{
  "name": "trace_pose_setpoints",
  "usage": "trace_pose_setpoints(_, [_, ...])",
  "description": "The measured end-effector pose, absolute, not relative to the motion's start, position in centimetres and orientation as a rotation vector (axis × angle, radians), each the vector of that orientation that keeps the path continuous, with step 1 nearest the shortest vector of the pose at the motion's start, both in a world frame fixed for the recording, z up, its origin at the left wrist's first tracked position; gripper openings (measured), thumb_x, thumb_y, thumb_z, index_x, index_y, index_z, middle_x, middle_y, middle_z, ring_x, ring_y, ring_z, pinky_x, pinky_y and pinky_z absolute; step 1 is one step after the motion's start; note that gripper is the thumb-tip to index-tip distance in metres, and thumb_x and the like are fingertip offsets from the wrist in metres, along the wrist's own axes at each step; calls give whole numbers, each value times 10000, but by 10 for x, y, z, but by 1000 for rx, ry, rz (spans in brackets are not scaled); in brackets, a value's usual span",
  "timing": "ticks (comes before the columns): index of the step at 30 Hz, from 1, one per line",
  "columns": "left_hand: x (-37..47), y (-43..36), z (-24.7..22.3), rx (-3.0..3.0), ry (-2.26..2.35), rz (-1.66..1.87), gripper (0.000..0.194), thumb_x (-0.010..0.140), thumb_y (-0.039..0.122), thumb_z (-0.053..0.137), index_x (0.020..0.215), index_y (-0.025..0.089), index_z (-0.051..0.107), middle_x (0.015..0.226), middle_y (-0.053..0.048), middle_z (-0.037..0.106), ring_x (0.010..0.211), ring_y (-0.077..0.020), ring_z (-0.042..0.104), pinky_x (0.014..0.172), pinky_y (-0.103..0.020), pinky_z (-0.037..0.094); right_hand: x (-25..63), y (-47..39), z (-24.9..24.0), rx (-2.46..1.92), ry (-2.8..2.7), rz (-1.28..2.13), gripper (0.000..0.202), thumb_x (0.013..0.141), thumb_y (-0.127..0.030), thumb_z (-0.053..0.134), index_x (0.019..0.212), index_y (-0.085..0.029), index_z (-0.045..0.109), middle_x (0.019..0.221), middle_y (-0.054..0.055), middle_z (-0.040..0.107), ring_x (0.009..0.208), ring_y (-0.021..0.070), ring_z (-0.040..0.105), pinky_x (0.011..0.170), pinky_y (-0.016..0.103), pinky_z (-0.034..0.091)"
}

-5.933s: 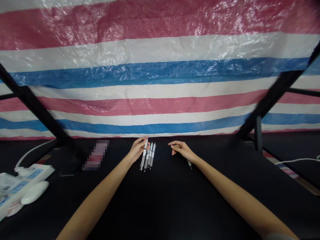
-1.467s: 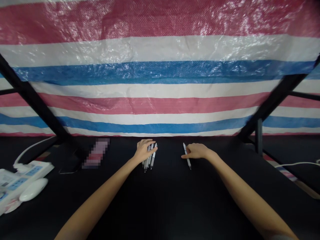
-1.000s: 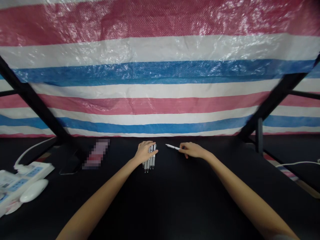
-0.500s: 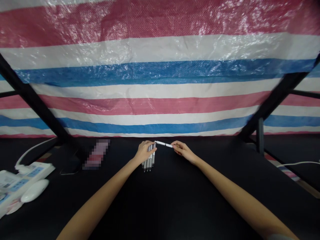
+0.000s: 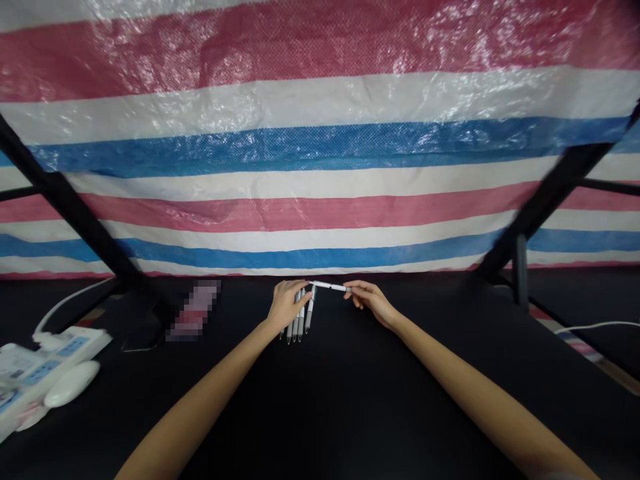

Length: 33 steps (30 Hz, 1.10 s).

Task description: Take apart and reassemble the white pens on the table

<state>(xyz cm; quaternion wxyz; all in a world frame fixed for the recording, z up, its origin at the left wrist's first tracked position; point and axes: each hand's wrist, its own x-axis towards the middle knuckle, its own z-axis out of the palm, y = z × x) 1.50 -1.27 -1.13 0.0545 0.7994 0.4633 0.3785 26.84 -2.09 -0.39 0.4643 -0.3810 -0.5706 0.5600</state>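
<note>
My right hand (image 5: 369, 298) pinches one end of a white pen (image 5: 329, 286) between thumb and fingers. This pen lies nearly level across the view, its other end close to the fingertips of my left hand (image 5: 287, 301). Under and beside my left hand are several white pens with grey lower parts (image 5: 295, 328), their tips toward me. The fingers and thumb of that hand curve over the upper ends of the bunch and hide them. One pen (image 5: 311, 309) at the right side of the bunch stands a little apart and slants, its top near the level pen.
On the left of the black table (image 5: 320, 407) lie a white power strip (image 5: 55, 360) and a white mouse-shaped object (image 5: 73, 384). A blurred pinkish rectangle (image 5: 195, 310) lies nearer the middle. Behind hangs a striped plastic sheet (image 5: 320, 213), with black frame bars (image 5: 545, 207) on both sides.
The rightmost pen of the bunch has separated slightly from the others and leans. My left hand has shifted a little left. My right hand still holds its pen, barely moved.
</note>
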Motion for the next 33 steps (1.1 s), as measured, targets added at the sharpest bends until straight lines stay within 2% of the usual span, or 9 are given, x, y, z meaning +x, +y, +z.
trace_pose_setpoints(5, [17, -18, -5, 2280, 1143, 1176, 329, 814, 326, 578, 1119, 204, 604, 970, -50, 688, 882, -181, 627, 818, -316, 469, 269, -23, -3, -932, -1506, 1345, 315, 756, -394, 629, 977, -171, 642, 855, 67, 687, 545, 100, 467, 532, 258, 346])
trace_pose_setpoints(10, [18, -20, -3, 2168, 1150, 1166, 193, 820, 320, 559, 913, 186, 662, 812, -24, 687, 737, -150, 619, 696, -261, 476, 269, -23, -4, -931, -1557, 1343, 306, 762, -392, 628, 976, -174, 648, 851, 62, 695, 561, 104, 477, 567, 267, 359])
trace_pose_setpoints(15, [18, -22, 0, 2157, 1146, 1121, 188, 740, 312, 654, 875, 182, 658, 756, -8, 665, 690, -143, 599, 649, -250, 462, 270, -22, -4, -934, -1585, 1344, 324, 759, -404, 632, 980, -169, 650, 851, 67, 695, 568, 112, 486, 571, 271, 365])
trace_pose_setpoints(20, [17, -19, 1, 2279, 1059, 1108, 166, 806, 314, 588, 786, 170, 668, 758, -33, 652, 725, -154, 593, 687, -271, 441, 270, -22, -3, -935, -1600, 1348, 324, 763, -402, 633, 982, -165, 654, 855, 70, 695, 573, 108, 486, 579, 269, 367])
trace_pose_setpoints(25, [16, -15, -2, 2373, 1113, 1035, 321, 882, 314, 462, 659, 179, 649, 806, -39, 661, 783, -169, 580, 745, -307, 413, 270, -22, -4, -925, -1599, 1354, 307, 753, -393, 645, 966, -172, 661, 855, 62, 690, 574, 105, 485, 585, 271, 369])
trace_pose_setpoints(27, [16, -15, -3, 2367, 1149, 1033, 313, 888, 310, 446, 683, 180, 644, 823, -38, 658, 802, -171, 575, 764, -315, 408, 270, -21, -4, -927, -1595, 1351, 302, 755, -388, 644, 967, -174, 660, 852, 59, 689, 575, 104, 485, 587, 270, 367])
trace_pose_setpoints(30, [16, -16, -3, 2357, 1156, 1058, 159, 792, 339, 596, 818, 186, 629, 856, -33, 644, 816, -177, 569, 774, -317, 416, 270, -21, -5, -933, -1576, 1348, 311, 760, -389, 639, 981, -171, 655, 854, 62, 691, 577, 107, 488, 588, 272, 367])
trace_pose_setpoints(33, [16, -17, -3, 2324, 1131, 1068, 232, 722, 312, 669, 904, 194, 587, 874, -18, 628, 805, -166, 571, 750, -296, 429, 270, -21, -4, -931, -1560, 1352, 322, 758, -393, 638, 988, -168, 651, 858, 66, 692, 579, 111, 489, 591, 276, 373])
